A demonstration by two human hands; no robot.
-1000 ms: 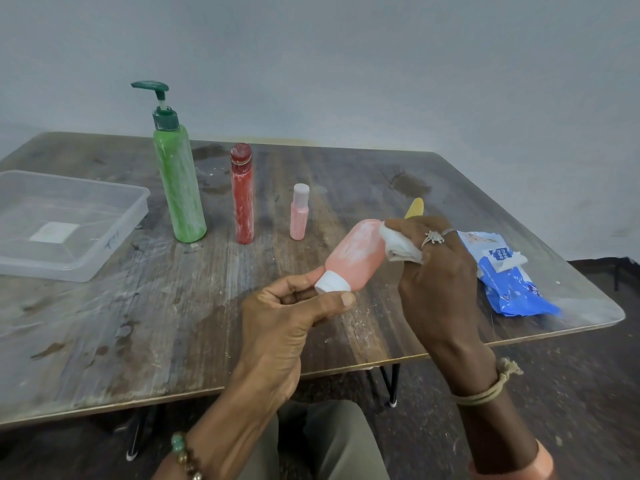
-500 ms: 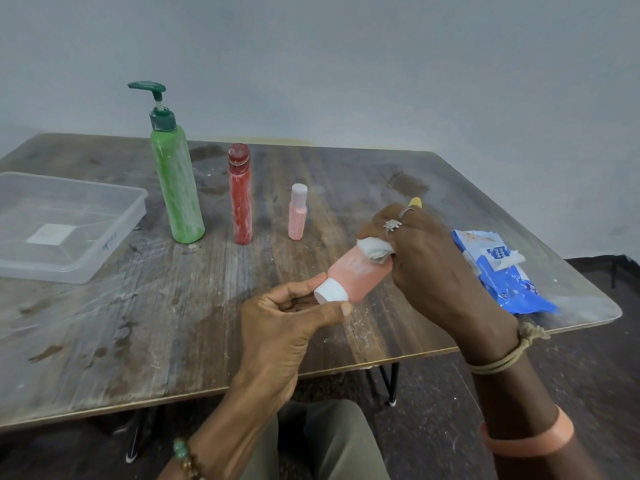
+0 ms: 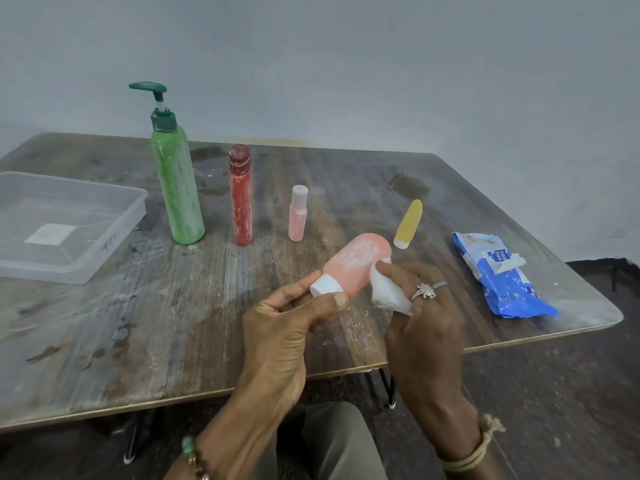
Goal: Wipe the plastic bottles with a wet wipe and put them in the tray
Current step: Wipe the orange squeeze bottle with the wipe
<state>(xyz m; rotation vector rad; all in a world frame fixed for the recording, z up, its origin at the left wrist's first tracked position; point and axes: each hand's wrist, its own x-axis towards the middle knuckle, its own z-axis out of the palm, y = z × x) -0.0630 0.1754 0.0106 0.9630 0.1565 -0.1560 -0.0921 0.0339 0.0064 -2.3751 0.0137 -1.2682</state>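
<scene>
My left hand (image 3: 287, 320) pinches the white cap of a salmon-pink squeeze bottle (image 3: 356, 263), held tilted above the table with its base pointing away. My right hand (image 3: 422, 306) grips a bunched white wet wipe (image 3: 386, 291) and presses it against the bottle's lower right side. White dusty smears show on the bottle's upper face. A clear plastic tray (image 3: 114, 233) sits at the far left with nothing in it. Standing on the table are a green pump bottle (image 3: 176, 192), a red bottle (image 3: 240, 199), a small pink bottle (image 3: 298, 216) and a small yellow bottle (image 3: 409, 225).
A blue wet-wipe pack (image 3: 502, 275) with its flap lifted lies at the right, near the table's rounded corner. The worn wooden table (image 3: 121, 323) has its front edge just below my hands. A plain wall stands behind.
My right hand slid the wipe down the bottle from its base toward the cap side, uncovering the yellow bottle behind. My left hand kept its hold on the cap.
</scene>
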